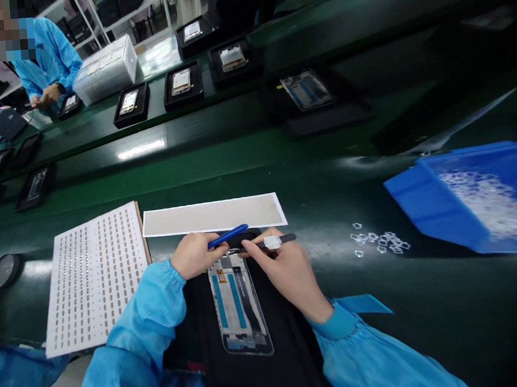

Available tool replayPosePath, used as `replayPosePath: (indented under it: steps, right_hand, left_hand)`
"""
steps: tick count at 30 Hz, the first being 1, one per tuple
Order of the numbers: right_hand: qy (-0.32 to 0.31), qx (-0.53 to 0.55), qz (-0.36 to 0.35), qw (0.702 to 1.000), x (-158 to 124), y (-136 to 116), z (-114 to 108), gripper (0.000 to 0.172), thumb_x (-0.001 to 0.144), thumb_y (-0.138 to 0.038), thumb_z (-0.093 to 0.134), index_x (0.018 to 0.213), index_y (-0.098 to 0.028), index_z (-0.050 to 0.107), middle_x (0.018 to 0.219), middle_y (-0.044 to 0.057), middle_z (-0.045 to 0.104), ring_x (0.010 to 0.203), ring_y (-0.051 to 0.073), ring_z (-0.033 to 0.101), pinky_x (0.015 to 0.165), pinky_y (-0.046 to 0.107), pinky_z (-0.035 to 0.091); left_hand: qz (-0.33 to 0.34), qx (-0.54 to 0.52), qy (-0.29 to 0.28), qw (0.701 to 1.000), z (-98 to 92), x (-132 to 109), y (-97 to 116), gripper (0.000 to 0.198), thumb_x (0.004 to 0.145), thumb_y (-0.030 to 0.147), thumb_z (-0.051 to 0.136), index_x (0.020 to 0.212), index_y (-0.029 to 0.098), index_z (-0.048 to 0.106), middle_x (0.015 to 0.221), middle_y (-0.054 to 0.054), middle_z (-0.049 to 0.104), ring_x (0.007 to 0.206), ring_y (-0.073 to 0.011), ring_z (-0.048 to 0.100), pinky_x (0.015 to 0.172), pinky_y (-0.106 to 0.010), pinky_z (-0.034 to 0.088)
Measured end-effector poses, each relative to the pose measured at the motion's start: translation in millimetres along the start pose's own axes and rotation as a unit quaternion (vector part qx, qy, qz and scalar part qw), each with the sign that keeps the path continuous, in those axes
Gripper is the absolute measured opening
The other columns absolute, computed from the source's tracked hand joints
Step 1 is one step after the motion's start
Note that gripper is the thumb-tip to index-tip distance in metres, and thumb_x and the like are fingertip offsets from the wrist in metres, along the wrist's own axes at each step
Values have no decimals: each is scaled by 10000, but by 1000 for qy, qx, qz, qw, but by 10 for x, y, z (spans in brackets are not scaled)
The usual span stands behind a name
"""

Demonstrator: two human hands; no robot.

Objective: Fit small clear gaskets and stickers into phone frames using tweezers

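Note:
A phone frame (231, 303) with blue strips lies in a black tray (289, 358) right in front of me. At the frame's top end, my left hand (194, 255) is closed around a blue pen-like stick (229, 235), its lower tip hidden by the fingers. My right hand (289, 268) pinches dark tweezers (286, 238) wrapped in white near the middle. Their tips reach the frame's upper edge, close to my left fingers. Whether a small part sits between the tips, I cannot make out.
Left stands a white sheet with rows of small parts (93, 278); a pale strip (211, 216) lies behind the tray. Small clear rings (390, 241) lie right, near a blue bin (448, 220) of more. Trays with phone frames (308, 89) line the belt; a co-worker (49, 61) stands beyond.

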State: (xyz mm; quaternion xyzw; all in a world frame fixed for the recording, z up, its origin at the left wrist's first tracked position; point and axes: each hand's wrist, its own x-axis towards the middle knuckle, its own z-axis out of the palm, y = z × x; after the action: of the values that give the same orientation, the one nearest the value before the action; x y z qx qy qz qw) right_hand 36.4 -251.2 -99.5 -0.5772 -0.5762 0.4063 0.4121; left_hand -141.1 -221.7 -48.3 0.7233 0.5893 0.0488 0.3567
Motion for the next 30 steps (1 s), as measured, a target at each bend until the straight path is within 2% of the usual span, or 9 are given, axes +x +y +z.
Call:
replayPosePath:
  steps: [8, 17, 23, 30]
  right_hand:
    - [12, -11, 0, 1000, -6, -19, 7, 410, 846, -576, 555, 693, -199, 606, 677, 60, 648, 599, 216, 592, 535, 289, 407]
    - [11, -11, -24, 1000, -23, -21, -34, 390, 866, -554, 556, 692, -207, 594, 672, 46, 622, 612, 210, 595, 547, 285, 422]
    - [1, -22, -51, 998, -56, 15, -28, 349, 897, -504, 560, 720, -207, 604, 708, 43, 628, 653, 210, 608, 595, 290, 430]
    - [8, -87, -91, 992, -61, 15, -5, 386, 917, -545, 507, 747, -208, 585, 667, 34, 597, 578, 192, 569, 561, 292, 390]
  left_hand:
    - [-6, 26, 0, 1000, 18, -3, 3, 209, 846, 281, 536, 829, 203, 729, 644, 19, 628, 589, -130, 539, 599, -236, 369]
    - [-35, 125, 11, 991, 64, -12, 34, 200, 877, 375, 565, 929, 255, 715, 812, -14, 709, 789, -194, 644, 687, -255, 434]
    - [-30, 125, 8, 992, 65, -5, 30, 194, 883, 375, 561, 937, 264, 710, 844, -11, 718, 812, -206, 650, 688, -268, 436]
    - [-36, 121, 4, 992, 51, -12, 34, 206, 881, 385, 559, 927, 257, 714, 841, -17, 714, 810, -200, 649, 686, -256, 434]
